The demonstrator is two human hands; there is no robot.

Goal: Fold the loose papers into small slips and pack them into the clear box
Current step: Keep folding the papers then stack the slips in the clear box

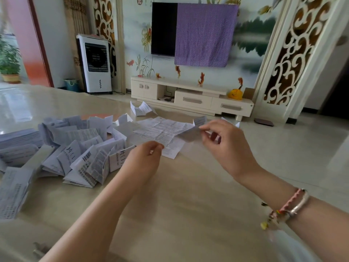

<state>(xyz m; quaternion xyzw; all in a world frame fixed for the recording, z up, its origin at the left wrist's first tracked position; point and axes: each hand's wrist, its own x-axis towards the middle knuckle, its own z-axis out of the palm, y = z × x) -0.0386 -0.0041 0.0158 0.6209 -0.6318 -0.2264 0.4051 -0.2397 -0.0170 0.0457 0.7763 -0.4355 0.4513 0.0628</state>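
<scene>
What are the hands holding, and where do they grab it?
Both hold one printed paper: left hand pinches its near edge, right hand pinches its right end.

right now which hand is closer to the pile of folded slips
Left. The left hand sits right at the edge of the pile of folded slips; the right hand is farther off, holding the open sheet.

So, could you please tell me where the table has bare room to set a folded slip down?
Bare table lies between the two forearms, near the front edge, and right of the right hand. The left side is crowded with the paper pile, and the open sheet covers the middle.
</scene>
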